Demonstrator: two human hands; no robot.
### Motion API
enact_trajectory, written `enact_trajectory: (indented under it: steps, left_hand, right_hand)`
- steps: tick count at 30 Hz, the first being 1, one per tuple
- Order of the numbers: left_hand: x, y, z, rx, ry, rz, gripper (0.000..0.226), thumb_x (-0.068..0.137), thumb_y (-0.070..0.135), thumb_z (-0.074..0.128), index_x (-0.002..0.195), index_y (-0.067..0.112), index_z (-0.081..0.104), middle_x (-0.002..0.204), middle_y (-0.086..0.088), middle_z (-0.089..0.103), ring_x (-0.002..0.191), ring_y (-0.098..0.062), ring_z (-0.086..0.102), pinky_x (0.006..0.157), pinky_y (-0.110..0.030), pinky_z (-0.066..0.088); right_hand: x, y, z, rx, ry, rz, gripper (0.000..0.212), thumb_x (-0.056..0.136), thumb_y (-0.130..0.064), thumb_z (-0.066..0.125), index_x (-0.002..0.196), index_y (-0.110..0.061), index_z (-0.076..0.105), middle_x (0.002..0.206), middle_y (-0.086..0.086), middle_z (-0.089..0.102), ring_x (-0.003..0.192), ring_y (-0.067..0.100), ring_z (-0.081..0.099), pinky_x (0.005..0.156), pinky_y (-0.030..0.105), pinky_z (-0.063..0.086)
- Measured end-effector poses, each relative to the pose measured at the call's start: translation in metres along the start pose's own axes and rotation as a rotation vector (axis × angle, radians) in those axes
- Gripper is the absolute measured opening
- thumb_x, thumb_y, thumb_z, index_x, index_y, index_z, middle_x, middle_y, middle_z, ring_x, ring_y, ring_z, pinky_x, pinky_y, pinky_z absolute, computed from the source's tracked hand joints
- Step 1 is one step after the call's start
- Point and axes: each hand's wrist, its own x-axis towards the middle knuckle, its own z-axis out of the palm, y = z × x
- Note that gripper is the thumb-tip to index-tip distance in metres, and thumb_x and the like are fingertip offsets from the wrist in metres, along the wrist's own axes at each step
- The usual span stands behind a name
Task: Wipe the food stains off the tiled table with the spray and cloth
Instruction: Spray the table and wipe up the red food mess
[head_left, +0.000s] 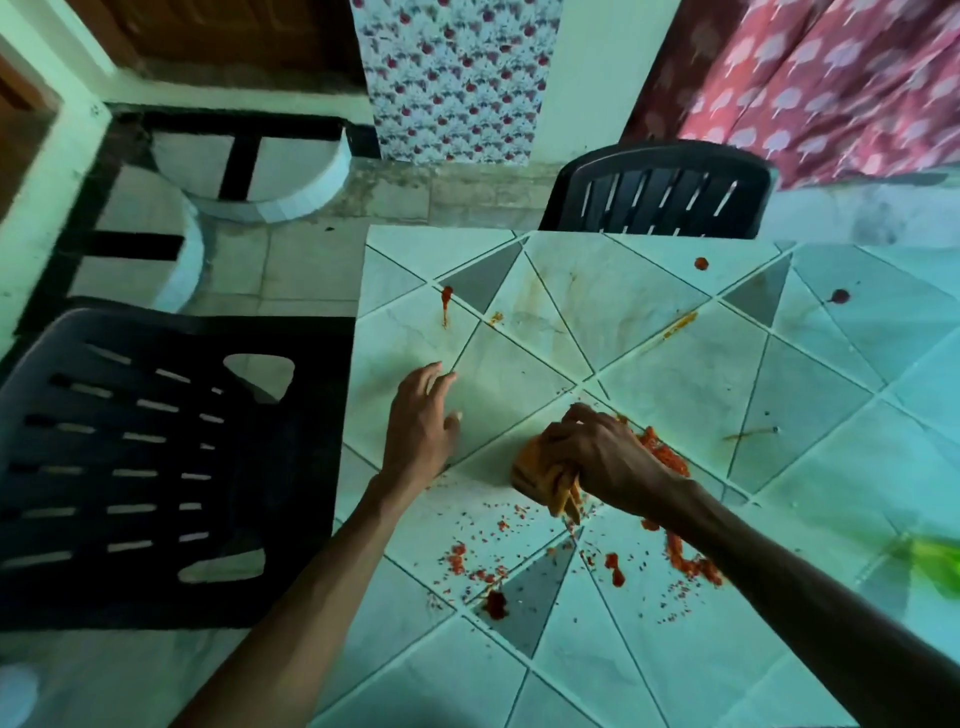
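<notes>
My right hand (602, 457) is shut on a bunched orange cloth (540, 478) pressed onto the tiled table (675, 364) near its middle. A heap of red food mash (665, 454) lies just right of that hand, partly hidden by it. More red crumbs and blobs (613, 566) are scattered on the tiles nearer to me. Red drips (445, 301) and spots (701, 263) mark the far tiles. My left hand (421, 421) rests flat and open on the table near its left edge, holding nothing. A blurred green thing (930, 566) lies at the right edge; whether it is the spray I cannot tell.
A dark plastic chair (156, 457) stands against the table's left side. Another dark chair (660, 192) stands at the far side. Tiled round steps (270, 171) lie on the floor beyond, with patterned curtains (457, 78) at the back.
</notes>
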Motion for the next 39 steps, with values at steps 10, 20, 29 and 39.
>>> enact_trajectory:
  steps: [10,20,29,39]
  left_hand:
    - [0.009,0.024,0.017,0.139,-0.264,0.101,0.072,0.085,0.028,0.071,0.146,0.011,0.039,0.156,-0.009,0.032,0.144,-0.026,0.027,0.119,-0.035,0.021]
    - [0.005,0.022,0.018,0.131,-0.266,0.115,0.077,0.075,0.022,0.082,0.141,0.009,0.044,0.148,-0.011,0.038,0.135,-0.029,0.035,0.111,-0.034,0.029]
    - [0.003,0.033,0.019,0.131,-0.231,0.091,0.068,0.078,0.016,0.077,0.139,0.007,0.047,0.15,-0.013,0.038,0.138,-0.031,0.034,0.116,-0.039,0.028]
    - [0.013,0.069,0.039,0.101,-0.276,0.131,0.074,0.079,-0.003,0.068,0.146,0.003,0.037,0.154,-0.013,0.034,0.142,-0.028,0.029,0.117,-0.032,0.023]
  right_hand:
    - [0.065,0.068,-0.035,-0.018,0.346,0.446,0.018,0.09,-0.022,0.069,0.107,-0.018,0.073,0.109,0.006,0.069,0.097,0.031,0.053,0.075,0.048,0.051]
    - [0.007,0.007,0.04,0.052,0.234,0.501,0.028,0.087,-0.032,0.057,0.108,-0.028,0.074,0.121,0.0,0.066,0.101,0.032,0.05,0.081,0.045,0.044]
    - [-0.078,-0.074,0.082,0.142,0.183,0.409,0.031,0.083,-0.017,0.073,0.109,-0.034,0.072,0.126,-0.007,0.062,0.1,0.025,0.049,0.082,0.044,0.046]
    - [-0.066,0.0,-0.001,0.217,0.536,0.612,0.035,0.079,-0.002,0.071,0.109,-0.021,0.074,0.112,0.002,0.07,0.093,0.028,0.057,0.079,0.036,0.046]
